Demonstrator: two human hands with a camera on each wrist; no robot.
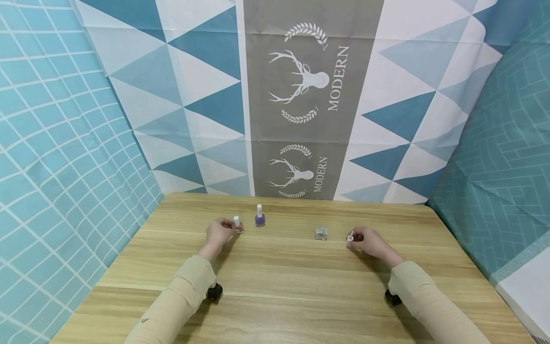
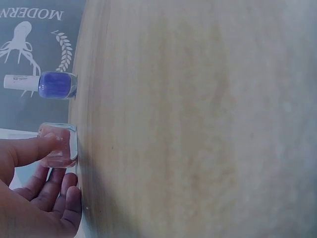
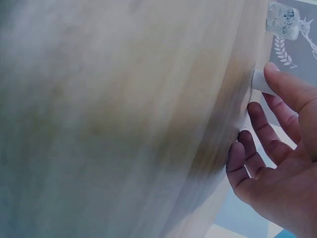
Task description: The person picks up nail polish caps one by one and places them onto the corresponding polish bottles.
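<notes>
My left hand (image 1: 218,233) pinches a small nail polish bottle with a white cap (image 1: 236,220) at the back left of the table. In the left wrist view its glass body (image 2: 70,140) looks pinkish, and the thumb partly covers it. Just to its right stands a purple nail polish bottle (image 1: 259,220), white cap on. My right hand (image 1: 370,242) pinches a small white cap (image 1: 350,238) between thumb and fingers, low over the tabletop. Left of that hand sits an uncapped glass bottle (image 1: 321,233), clear with silvery glitter.
The wooden table (image 1: 275,286) reaches back to a patterned cloth backdrop (image 1: 296,95). Blue cloth with white grid lines (image 1: 51,119) hangs at the left, and teal cloth (image 1: 507,157) at the right. Black devices (image 1: 215,292) sit beneath both wrists.
</notes>
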